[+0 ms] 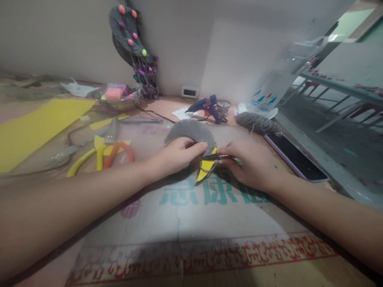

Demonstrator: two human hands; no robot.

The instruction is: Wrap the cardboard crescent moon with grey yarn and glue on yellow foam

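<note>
My left hand [179,156] is closed on a crescent shape [191,130] wrapped in grey yarn, thumb on top near its right end. The crescent's lower tip is bare yellow [206,169], with a loop of grey yarn hanging around it. In the pinched fingers of my right hand [249,163] is a slim dark tool [220,157], which lies across the crescent where the yarn meets the yellow. What kind of tool it is cannot be made out.
Pliers [100,153] and yellow sheet [38,131] lie left. Behind are a blue glue gun [208,108], a small digital display [190,92] and a bowl of pompoms [118,97]. Grey yarn [259,123], a phone [296,157] and a clear bottle [272,81] stand or lie right.
</note>
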